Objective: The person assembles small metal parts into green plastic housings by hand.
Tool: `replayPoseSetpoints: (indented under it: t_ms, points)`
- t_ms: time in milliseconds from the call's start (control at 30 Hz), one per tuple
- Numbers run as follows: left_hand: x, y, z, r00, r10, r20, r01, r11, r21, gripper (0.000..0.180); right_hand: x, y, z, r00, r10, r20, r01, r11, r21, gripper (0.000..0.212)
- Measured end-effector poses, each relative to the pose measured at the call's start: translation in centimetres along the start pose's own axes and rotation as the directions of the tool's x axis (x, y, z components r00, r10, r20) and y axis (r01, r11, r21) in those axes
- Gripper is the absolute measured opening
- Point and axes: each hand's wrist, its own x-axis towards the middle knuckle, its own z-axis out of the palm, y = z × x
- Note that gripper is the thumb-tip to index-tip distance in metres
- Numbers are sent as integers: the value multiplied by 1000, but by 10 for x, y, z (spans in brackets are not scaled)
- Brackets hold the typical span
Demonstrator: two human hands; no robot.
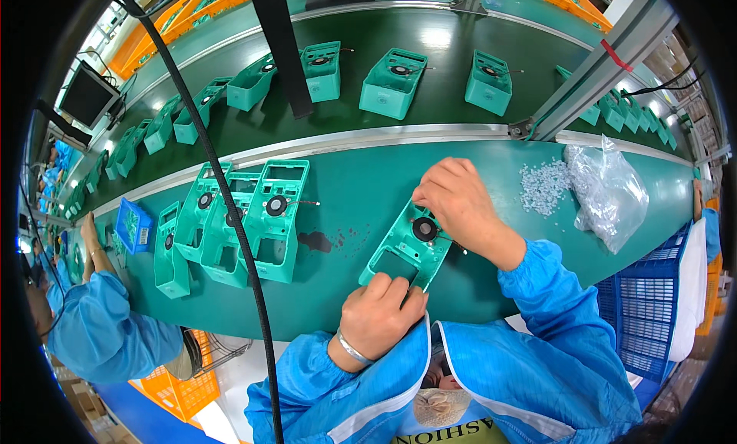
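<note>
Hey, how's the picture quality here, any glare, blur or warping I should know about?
In the head view, fisheye distortion bows the metal rail and darkens the corners; glare spots the clear plastic bag and the dark green belt; the left hand, right hand and green plastic housing between them look fairly sharp, while far-left details are too small to read.

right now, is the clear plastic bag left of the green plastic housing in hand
No, the clear plastic bag lies to the right of that green housing.
</note>
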Motion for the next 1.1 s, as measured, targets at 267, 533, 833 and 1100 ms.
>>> replayPoseSetpoints:
  t_ms: [267,533,833,1100]
  points:
    - [0,-1,1,1000,-5,8,5,1000,-11,17,6,-10,-7,989,-134,56,143,970,-199,11]
    - [1,-4,4,998,15,69,-6,991,-133,19,-11,-6,-2,996,-79,-38,75,992,-105,20]
    - [4,-6,3,998,36,59,-26,987,-161,21,-29,-5,-11,997,77,6,-77,997,8,23]
    - [7,-8,0,995,63,82,-53,991,-120,23,-100,60,-88,923,363,-124,-384,875,-294,20]
